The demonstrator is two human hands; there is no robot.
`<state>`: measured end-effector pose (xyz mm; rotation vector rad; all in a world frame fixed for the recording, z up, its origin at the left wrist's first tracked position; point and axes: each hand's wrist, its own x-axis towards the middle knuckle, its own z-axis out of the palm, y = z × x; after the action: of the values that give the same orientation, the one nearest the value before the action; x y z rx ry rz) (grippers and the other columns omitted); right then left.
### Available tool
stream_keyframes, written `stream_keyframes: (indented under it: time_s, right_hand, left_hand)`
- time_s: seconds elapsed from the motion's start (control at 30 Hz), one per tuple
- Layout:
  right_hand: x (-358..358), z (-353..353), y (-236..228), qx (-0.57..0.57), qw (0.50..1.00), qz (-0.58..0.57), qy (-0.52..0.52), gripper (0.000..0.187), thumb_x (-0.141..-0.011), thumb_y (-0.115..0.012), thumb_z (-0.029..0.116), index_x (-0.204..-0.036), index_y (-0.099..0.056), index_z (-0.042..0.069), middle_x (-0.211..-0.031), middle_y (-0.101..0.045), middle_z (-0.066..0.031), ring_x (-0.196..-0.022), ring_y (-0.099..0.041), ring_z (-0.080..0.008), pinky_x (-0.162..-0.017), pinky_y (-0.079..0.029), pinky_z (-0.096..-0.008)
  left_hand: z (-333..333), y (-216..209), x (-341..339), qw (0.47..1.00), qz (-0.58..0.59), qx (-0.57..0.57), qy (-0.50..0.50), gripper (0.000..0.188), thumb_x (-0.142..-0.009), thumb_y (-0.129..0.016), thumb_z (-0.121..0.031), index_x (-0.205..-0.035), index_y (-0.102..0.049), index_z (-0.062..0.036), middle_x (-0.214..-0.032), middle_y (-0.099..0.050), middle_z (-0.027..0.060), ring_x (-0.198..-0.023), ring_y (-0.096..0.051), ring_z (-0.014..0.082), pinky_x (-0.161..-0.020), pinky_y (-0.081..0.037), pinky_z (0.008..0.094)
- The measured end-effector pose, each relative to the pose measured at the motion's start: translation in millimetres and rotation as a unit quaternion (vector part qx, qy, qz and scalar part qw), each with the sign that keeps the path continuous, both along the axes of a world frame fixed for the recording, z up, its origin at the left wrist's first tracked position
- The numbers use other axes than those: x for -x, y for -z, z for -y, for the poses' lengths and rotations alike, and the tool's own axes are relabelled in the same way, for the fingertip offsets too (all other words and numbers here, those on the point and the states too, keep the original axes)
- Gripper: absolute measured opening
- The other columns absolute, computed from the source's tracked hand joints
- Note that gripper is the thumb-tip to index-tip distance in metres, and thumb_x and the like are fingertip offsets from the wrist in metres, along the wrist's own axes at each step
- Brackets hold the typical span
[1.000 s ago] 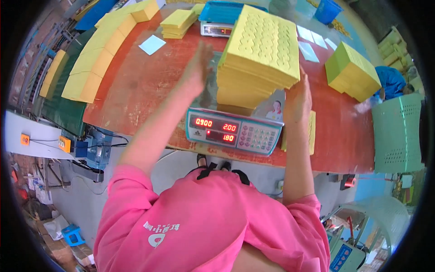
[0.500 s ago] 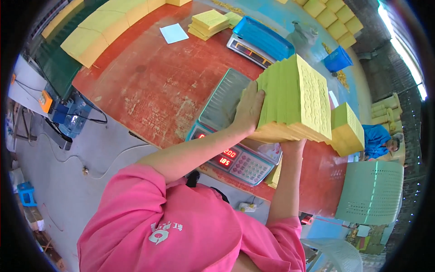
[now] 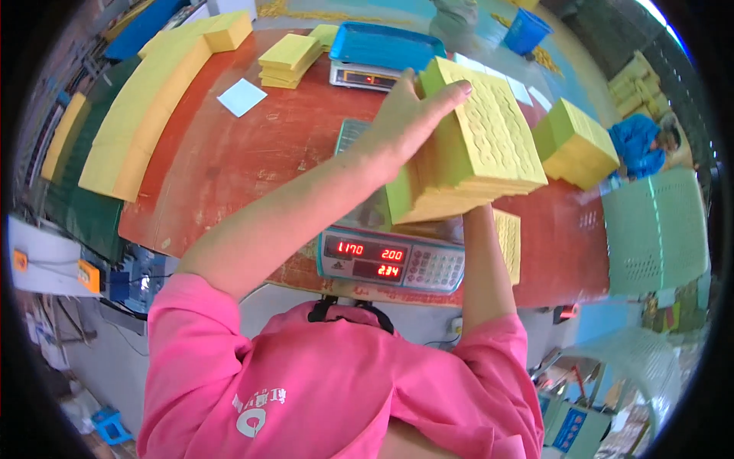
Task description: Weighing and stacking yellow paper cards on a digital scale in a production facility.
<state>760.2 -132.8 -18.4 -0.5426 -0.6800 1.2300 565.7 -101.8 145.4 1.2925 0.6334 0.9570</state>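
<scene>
A long red-brown counter (image 3: 229, 161) fills the middle of the room, lit by bright daylight from the upper right. Beyond it the floor (image 3: 489, 15) is painted teal. A pale green plastic crate (image 3: 657, 229) stands at the counter's right end, and a blue bin (image 3: 527, 30) sits on the far floor.

Red-brown bench (image 3: 229, 161) fills frame centre. Long row of yellow sheet stacks (image 3: 145, 115) along upper left edge. Small yellow stack (image 3: 287, 60) at top centre, pale blue paper sheet (image 3: 241, 97) just left of it. Second scale with blue tray (image 3: 378, 53) at top centre. Yellow-green block stack (image 3: 577, 141) at right. Blue bucket (image 3: 526, 30) upper right. Person in blue (image 3: 638, 145) far right. Pale green plastic crate (image 3: 654, 229) right, below that person. Orange sockets (image 3: 88, 275) on white board, lower left.
</scene>
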Motion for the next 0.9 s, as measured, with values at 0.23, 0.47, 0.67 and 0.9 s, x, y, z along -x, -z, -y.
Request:
stream_keyframes:
  time_s: [0.23,0.47,0.67,0.9]
  right_hand:
    - [12,46,6,0.052,0.989,0.078,0.113,0.04,-0.104,-0.046,0.031,-0.13,-0.057,0.004,-0.118,-0.064,-0.0127,-0.112,-0.059,-0.021,-0.098,-0.046,-0.0376]
    - [47,109,-29,0.159,0.878,0.323,0.316,0.05,-0.103,-0.046,0.032,-0.137,-0.046,-0.005,-0.127,-0.06,-0.018,-0.115,-0.059,-0.0244,-0.101,-0.042,-0.0331]
    - [76,188,8,0.197,0.958,0.136,0.16,0.027,-0.097,-0.055,0.008,-0.122,-0.053,-0.003,-0.112,-0.063,-0.0109,-0.104,-0.062,-0.0177,-0.09,-0.049,-0.0292]
    - [79,171,0,0.232,0.95,-0.206,-0.03,0.032,-0.1,-0.053,0.017,-0.121,-0.049,-0.006,-0.113,-0.062,-0.0158,-0.103,-0.064,-0.0238,-0.093,-0.052,-0.0368]
  left_hand:
    - [12,-22,29,0.968,-0.06,0.176,0.166,0.048,-0.092,-0.06,-0.029,-0.129,-0.055,0.0005,-0.118,-0.065,0.0114,-0.105,-0.065,0.0173,-0.092,-0.053,0.0322]
    - [10,-46,28,0.964,-0.214,0.057,0.147,0.057,-0.096,-0.054,-0.025,-0.146,-0.039,-0.004,-0.136,-0.055,0.0093,-0.118,-0.058,0.0138,-0.098,-0.048,0.0299]
    - [42,-56,0,0.957,-0.27,-0.006,0.106,0.067,-0.095,-0.06,-0.033,-0.149,-0.032,-0.0048,-0.135,-0.054,0.0081,-0.116,-0.059,0.0134,-0.092,-0.051,0.0297]
    - [-1,-38,37,0.954,-0.209,0.193,0.099,0.05,-0.097,-0.06,-0.033,-0.135,-0.052,-0.0019,-0.119,-0.067,0.0115,-0.103,-0.068,0.0189,-0.09,-0.054,0.0329]
